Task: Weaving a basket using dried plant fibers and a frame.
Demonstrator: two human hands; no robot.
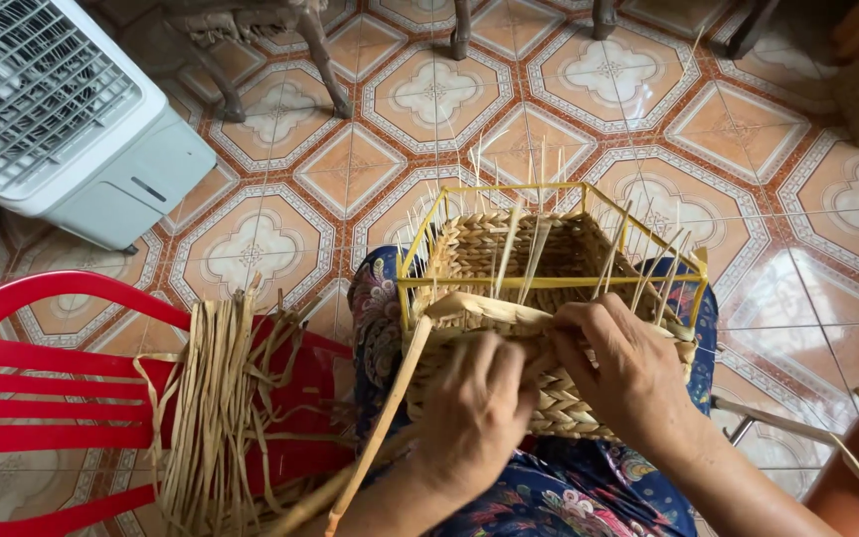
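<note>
Soft, even daylight fills the single head view, bright without being harsh. The glossy patterned floor tiles (429, 94) carry a pale sheen toward the right of the frame, strongest at middle right, which suggests light from that side. Shadows are faint and diffuse: a dim patch under the white fan unit (62, 109) at upper left, darker corners at far left and top right. Focus is sharp at center; both hands show slight softness. Straight lines bow outward toward the frame edges, a wide-angle effect.
</note>
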